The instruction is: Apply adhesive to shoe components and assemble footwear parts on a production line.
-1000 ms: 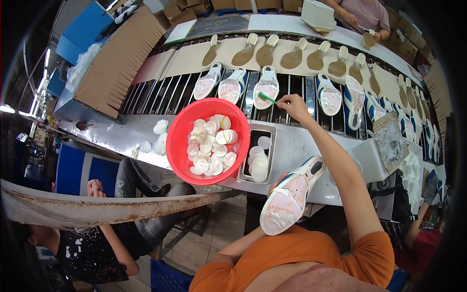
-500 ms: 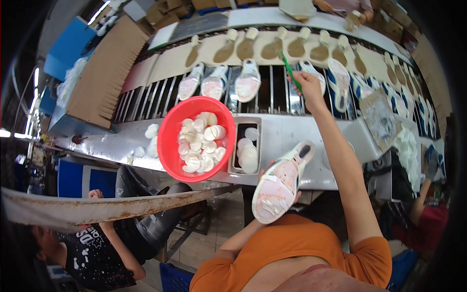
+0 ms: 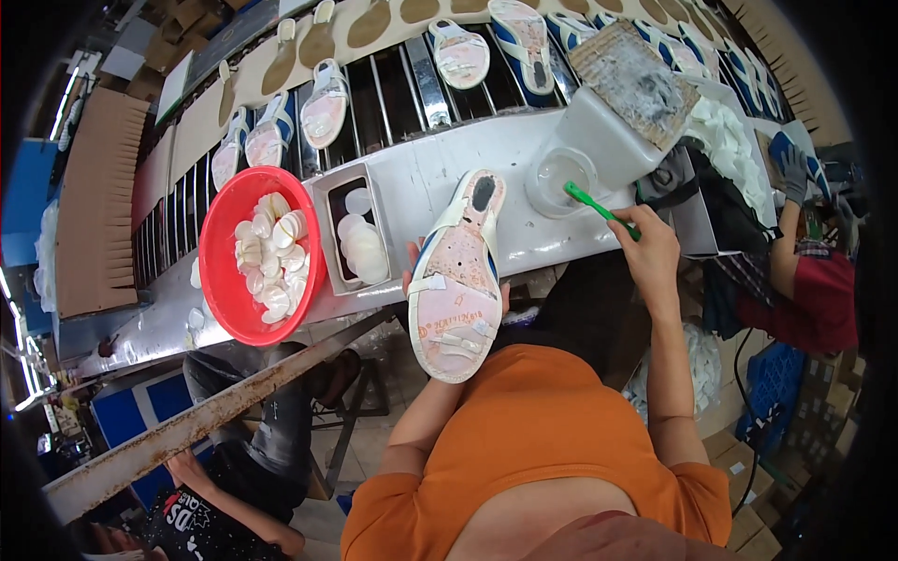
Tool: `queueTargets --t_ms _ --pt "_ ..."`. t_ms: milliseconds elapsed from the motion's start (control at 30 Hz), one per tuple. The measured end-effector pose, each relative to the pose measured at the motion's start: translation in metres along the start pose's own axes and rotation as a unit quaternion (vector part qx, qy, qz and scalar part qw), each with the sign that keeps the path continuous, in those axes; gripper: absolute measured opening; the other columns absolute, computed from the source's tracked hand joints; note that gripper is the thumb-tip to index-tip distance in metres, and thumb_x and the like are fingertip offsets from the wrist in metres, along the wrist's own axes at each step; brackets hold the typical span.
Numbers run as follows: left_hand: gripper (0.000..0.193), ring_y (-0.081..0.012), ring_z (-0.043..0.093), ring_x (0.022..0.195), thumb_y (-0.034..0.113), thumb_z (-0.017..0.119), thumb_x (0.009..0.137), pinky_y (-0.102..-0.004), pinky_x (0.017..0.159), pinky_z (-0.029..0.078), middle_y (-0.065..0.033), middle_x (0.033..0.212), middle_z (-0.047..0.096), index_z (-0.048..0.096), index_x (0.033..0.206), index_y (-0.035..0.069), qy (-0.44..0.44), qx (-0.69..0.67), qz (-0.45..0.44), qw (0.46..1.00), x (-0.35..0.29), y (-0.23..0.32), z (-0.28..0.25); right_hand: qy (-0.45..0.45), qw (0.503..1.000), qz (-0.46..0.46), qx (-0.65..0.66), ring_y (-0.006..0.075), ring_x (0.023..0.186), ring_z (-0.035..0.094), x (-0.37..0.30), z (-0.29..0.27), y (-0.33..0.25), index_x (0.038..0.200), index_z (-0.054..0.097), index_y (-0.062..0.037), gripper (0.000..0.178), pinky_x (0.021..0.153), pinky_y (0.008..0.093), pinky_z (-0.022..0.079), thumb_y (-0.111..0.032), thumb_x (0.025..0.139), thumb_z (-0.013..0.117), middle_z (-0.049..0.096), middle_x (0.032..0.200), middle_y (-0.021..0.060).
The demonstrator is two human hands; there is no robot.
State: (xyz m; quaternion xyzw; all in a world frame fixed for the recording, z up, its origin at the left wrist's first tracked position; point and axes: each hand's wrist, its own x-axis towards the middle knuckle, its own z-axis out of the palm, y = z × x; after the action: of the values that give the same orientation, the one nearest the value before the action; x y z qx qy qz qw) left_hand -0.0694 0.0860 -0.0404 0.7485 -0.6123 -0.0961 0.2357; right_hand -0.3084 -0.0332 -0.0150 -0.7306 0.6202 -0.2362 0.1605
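A white sandal with blue edging lies bottom side out in my left hand. Most of that hand is hidden behind it; some fingertips wrap its edges. Small white pieces lie on the sandal's pinkish underside. My right hand pinches the green handle of a brush. The brush points down into a round translucent cup; its bristles are not plainly visible. Left of the sandal is a box holding translucent white discs.
A red bowl of white round pieces stands at the bench's left. Behind the metal bench, sandals line a roller conveyor. A white container carries a stained board. Another person sits at the left.
My right hand has moved from above the conveyor down to the cup, bringing the green brush along. The view has swung right, and the sandal stays in my left hand.
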Motion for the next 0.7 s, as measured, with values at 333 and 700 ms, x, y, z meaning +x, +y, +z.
queueTargets --t_ms 333,700 --pt "0.104 -0.0294 0.024 0.142 0.058 0.071 0.072 -0.0473 0.117 0.015 -0.0134 0.151 0.024 0.016 0.15 0.016 0.04 0.015 -0.008 0.999 -0.015 0.003 0.029 -0.038 0.991 -0.061 -0.116 0.0317 0.077 0.063 0.017 0.019 -0.008 0.093 0.068 -0.0058 0.015 0.064 0.0397 0.049 -0.018 0.084 0.068 0.065 0.086 0.009" --pt "0.072 -0.0324 0.037 0.134 0.04 0.06 0.09 -0.0568 0.097 0.048 -0.0065 0.155 0.018 0.023 0.15 0.03 0.147 -0.554 0.0 0.82 -0.013 0.013 0.059 -0.191 0.869 0.169 0.424 0.0037 0.054 0.047 0.014 0.022 -0.009 0.1 0.065 -0.002 0.013 0.05 0.0199 0.037 -0.013 0.091 0.065 0.066 0.074 0.0022"
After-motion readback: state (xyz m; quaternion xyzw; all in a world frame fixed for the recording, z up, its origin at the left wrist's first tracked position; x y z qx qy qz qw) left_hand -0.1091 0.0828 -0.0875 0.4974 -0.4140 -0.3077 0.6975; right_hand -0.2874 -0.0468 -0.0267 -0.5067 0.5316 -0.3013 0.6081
